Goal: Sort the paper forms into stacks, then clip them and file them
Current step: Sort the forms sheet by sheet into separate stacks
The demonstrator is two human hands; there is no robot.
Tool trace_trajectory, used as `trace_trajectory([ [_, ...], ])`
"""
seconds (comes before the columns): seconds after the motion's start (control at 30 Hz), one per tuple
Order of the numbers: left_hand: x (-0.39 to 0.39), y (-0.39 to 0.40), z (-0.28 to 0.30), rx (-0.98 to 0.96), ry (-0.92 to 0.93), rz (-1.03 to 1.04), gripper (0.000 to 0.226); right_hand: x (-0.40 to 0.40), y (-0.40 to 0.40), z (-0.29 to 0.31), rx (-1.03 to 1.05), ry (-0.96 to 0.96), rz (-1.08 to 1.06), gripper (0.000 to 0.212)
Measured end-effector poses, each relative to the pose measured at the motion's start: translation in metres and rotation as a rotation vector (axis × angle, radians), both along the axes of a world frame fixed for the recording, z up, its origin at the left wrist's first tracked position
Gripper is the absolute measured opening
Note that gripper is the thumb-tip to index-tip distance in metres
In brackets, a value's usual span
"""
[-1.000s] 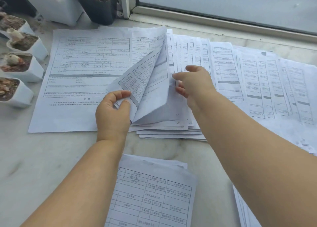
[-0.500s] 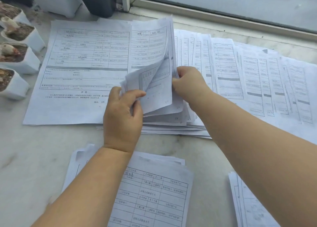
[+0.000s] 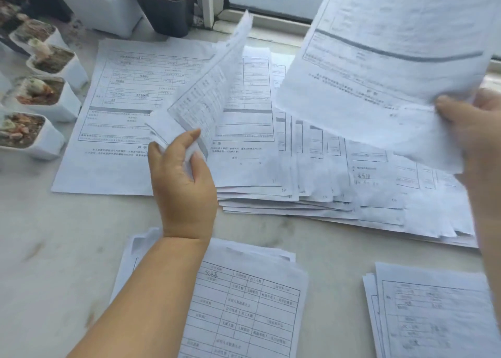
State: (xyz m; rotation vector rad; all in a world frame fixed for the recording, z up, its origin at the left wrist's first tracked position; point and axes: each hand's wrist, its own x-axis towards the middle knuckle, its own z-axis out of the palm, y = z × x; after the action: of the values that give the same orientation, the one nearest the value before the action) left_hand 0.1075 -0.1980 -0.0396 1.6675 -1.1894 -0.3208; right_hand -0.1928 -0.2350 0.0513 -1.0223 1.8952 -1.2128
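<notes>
Printed paper forms lie fanned across the marble sill in a wide spread (image 3: 325, 184). My left hand (image 3: 184, 179) pinches the lower corner of a few lifted sheets (image 3: 208, 92) that stand curled upward above the spread. My right hand (image 3: 477, 130) grips the bottom edge of a single form (image 3: 393, 46) and holds it high at the upper right. A sorted stack (image 3: 244, 298) lies near me under my left forearm. A second stack (image 3: 433, 311) sits at the lower right.
White pots with small succulents (image 3: 35, 130) line the left edge. A larger white planter (image 3: 105, 8) and a dark pot (image 3: 165, 11) stand at the back by the window frame (image 3: 208, 2). Bare marble (image 3: 54, 249) shows at the lower left.
My right hand has pulled one form out of the fanned pile and raised it up and to the right. My left hand still holds the lifted sheets, which now stand taller.
</notes>
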Motion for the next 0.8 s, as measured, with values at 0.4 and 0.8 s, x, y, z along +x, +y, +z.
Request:
trace_trajectory([
  [0.4,0.01,-0.003,0.019,-0.112,-0.102,-0.119,0.031,0.127,-0.034,-0.06,0.235,0.086,0.252,0.02],
  [0.8,0.01,-0.002,-0.014,0.236,0.123,-0.433,0.013,0.14,-0.03,-0.055,0.466,0.089,0.387,0.037],
])
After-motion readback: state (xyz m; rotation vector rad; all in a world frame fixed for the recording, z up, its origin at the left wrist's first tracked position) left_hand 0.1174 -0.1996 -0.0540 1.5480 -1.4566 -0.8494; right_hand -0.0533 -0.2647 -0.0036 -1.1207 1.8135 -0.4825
